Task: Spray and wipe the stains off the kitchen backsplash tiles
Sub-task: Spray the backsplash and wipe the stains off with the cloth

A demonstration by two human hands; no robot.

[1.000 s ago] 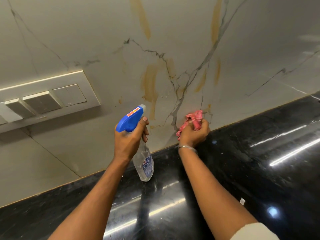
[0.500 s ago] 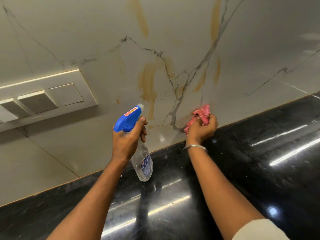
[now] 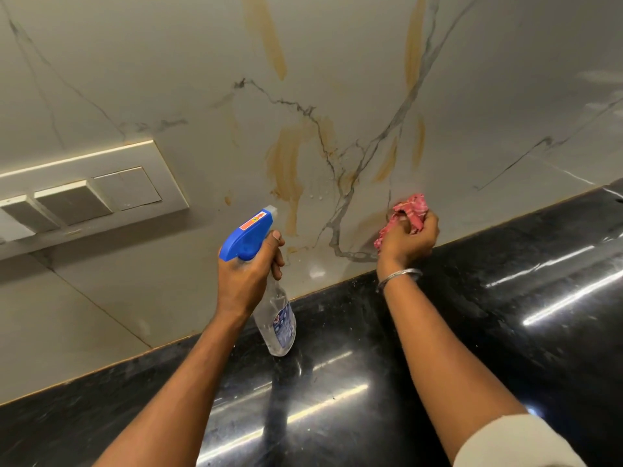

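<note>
The pale marble backsplash (image 3: 337, 45) carries several orange-brown stains (image 3: 286, 166), streaked above and between my hands. My left hand (image 3: 246, 271) grips the neck of a clear spray bottle (image 3: 278, 326) with a blue trigger head, its nozzle aimed at the wall. My right hand (image 3: 409, 239) holds a bunched pink cloth (image 3: 409, 210) pressed to the tile low down, just above the counter edge. A faint smear lies left of the cloth.
A black glossy countertop (image 3: 505, 298) runs along the wall's foot, with light streaks reflected in it. A beige switch panel (image 3: 84, 193) is set into the wall at the left.
My right hand has slid the cloth to the right and slightly up along the bottom of the tile. The left hand and bottle have barely moved.
</note>
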